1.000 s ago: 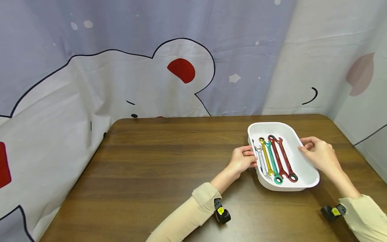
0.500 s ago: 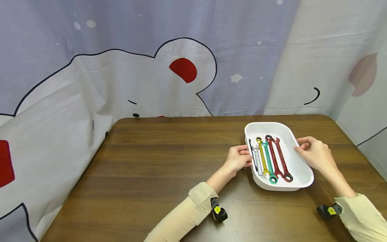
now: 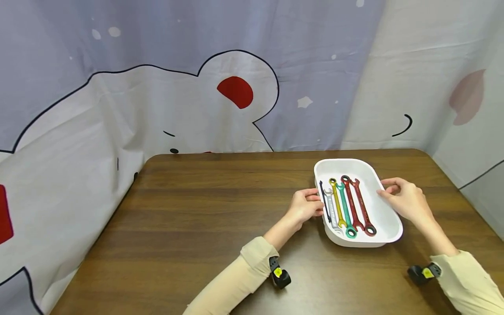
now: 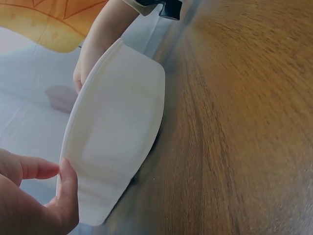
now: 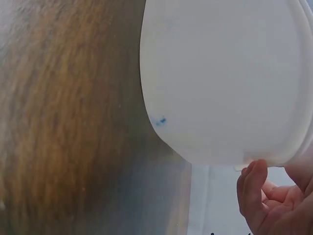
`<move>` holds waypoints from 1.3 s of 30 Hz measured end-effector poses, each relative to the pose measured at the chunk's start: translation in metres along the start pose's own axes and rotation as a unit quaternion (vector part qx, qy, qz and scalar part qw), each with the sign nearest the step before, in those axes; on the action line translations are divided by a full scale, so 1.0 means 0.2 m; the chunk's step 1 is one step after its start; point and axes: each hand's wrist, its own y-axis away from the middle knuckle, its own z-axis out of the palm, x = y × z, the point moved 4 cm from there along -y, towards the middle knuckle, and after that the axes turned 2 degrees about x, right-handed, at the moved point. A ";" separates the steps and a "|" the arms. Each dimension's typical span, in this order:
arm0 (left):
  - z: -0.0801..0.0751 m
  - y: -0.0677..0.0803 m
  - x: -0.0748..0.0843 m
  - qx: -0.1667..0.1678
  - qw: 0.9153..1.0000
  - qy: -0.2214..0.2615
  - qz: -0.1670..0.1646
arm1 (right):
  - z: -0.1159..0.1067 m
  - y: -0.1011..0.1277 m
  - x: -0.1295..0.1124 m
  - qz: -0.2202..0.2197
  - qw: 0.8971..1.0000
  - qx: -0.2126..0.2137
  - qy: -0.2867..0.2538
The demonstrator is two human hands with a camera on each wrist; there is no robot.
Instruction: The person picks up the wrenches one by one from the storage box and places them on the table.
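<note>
A white oblong tray [image 3: 381, 205] sits on the brown wooden table [image 3: 204, 218], right of centre. Inside lie several wrenches side by side: black [image 3: 323, 199], silver [image 3: 331, 212], yellow [image 3: 337, 202], green [image 3: 345, 212] and two dark red [image 3: 359, 205]. My left hand [image 3: 305, 205] grips the tray's left rim, thumb [image 4: 68, 188] curled on the outer wall [image 4: 120, 132]. My right hand [image 3: 403, 199] grips the right rim; its fingers [image 5: 254, 188] curl under the edge of the tray [image 5: 225, 73].
A cartoon-bear printed cloth [image 3: 165, 87] hangs behind and to the left of the table. Bare tabletop spreads left of the tray. The table's far edge [image 3: 283, 152] lies just behind the tray. Black wrist-mounted devices [image 3: 278, 275] sit at both sleeves.
The tray, held at both rims, has slid a little to the left across the table, and both hands moved with it.
</note>
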 end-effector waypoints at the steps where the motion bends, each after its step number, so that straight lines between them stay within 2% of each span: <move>1: 0.00 0.00 0.00 -0.002 1.000 -0.001 0.002 | 0.00 0.00 0.01 0.002 1.000 -0.006 -0.005; 5: -0.01 0.01 0.00 -0.007 1.000 -0.003 0.011 | 0.01 -0.01 0.03 0.018 0.998 -0.046 -0.036; 8: -0.01 0.01 0.00 -0.011 1.000 -0.010 0.019 | 0.01 -0.01 0.06 0.047 0.990 -0.094 -0.094; 13: -0.02 0.02 0.01 -0.013 0.999 -0.017 0.028 | 0.03 -0.01 0.10 0.104 0.961 -0.169 -0.195; 18: -0.02 0.03 0.01 -0.017 0.999 -0.014 0.029 | 0.04 0.00 0.12 0.131 0.940 -0.208 -0.237; 28: -0.03 0.03 0.01 -0.027 0.999 0.001 0.029 | 0.05 -0.02 0.16 0.156 0.905 -0.247 -0.309; 31: -0.04 0.03 0.01 -0.031 0.999 0.005 0.025 | 0.06 -0.02 0.17 0.161 0.885 -0.263 -0.348; 35: -0.04 0.03 0.01 -0.035 0.999 0.012 0.021 | 0.06 -0.03 0.18 0.177 0.848 -0.281 -0.413; 37: -0.04 0.03 0.01 -0.037 0.999 0.013 0.020 | 0.06 -0.03 0.18 0.180 0.840 -0.283 -0.427; 39: -0.04 0.03 0.01 -0.040 0.999 0.015 0.020 | 0.06 -0.03 0.18 0.182 0.839 -0.282 -0.428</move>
